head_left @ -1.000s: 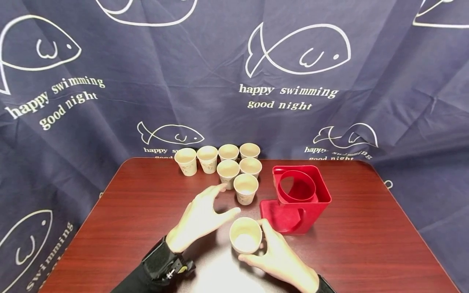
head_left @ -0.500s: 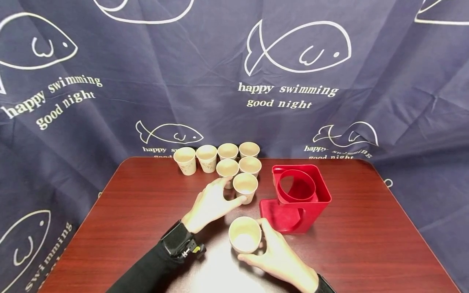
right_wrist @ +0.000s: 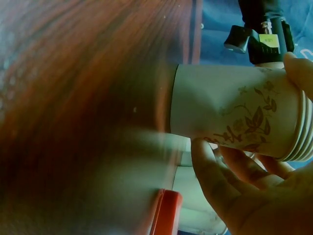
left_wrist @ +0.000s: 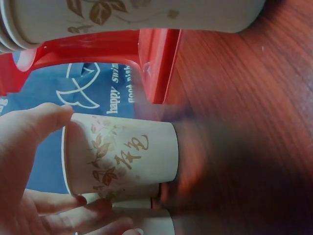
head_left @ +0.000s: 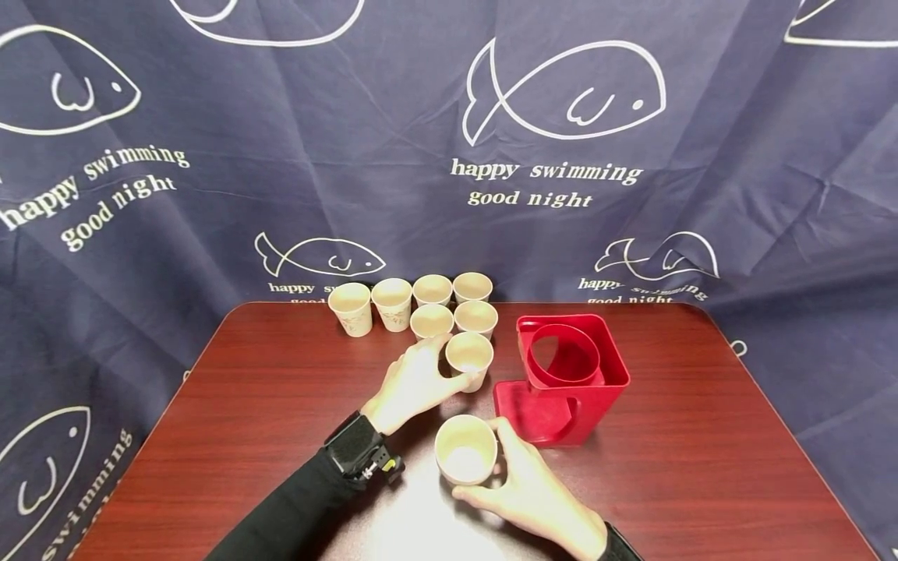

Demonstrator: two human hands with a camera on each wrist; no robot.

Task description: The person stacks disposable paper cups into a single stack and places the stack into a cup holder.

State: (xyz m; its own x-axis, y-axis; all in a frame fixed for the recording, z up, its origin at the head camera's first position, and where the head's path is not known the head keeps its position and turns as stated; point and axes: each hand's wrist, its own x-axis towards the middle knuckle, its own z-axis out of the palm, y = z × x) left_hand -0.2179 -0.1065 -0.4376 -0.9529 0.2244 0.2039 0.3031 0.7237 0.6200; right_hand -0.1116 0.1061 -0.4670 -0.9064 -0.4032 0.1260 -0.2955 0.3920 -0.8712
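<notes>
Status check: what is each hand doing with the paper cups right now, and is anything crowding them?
Left hand grips front loose cup. Right hand holds stacked cups upright on table. Red holder close beside both; more cups right behind.

The head view looks forward and down over the table (head_left: 245, 405). Both wrist views sit close, sideways, sharing the red holder (left_wrist: 151, 63).

Left hand (left_wrist: 29, 166) grips paper cup (left_wrist: 122, 156) (leaf print); red holder (left_wrist: 98, 54) behind.
</notes>
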